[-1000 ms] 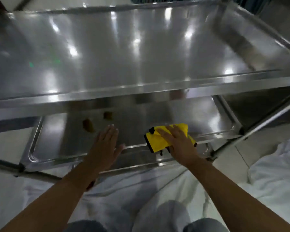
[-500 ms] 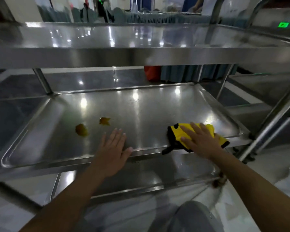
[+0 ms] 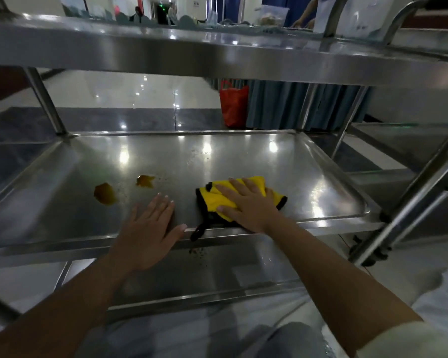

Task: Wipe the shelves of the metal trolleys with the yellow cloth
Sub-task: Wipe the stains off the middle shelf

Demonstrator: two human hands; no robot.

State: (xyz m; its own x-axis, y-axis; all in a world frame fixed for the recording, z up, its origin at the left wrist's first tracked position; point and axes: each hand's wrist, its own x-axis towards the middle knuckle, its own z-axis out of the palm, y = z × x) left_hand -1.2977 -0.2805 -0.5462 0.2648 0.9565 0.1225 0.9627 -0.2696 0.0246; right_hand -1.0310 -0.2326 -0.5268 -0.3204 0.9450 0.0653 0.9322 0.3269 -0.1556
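Yellow cloth [image 3: 219,200] under right hand [image 3: 248,205] has slid farther onto shelf [image 3: 243,156].

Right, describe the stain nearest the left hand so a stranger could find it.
Start at the trolley's middle shelf. Two orange-brown stains sit left of the yellow cloth. It is the smaller, ragged stain, beyond the left hand, not the rounder blob further left.

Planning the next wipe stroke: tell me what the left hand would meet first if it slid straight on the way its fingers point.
The left hand points up and slightly right; the nearer orange-brown stain lies roughly ahead, probably first, though the line may pass just right of it.
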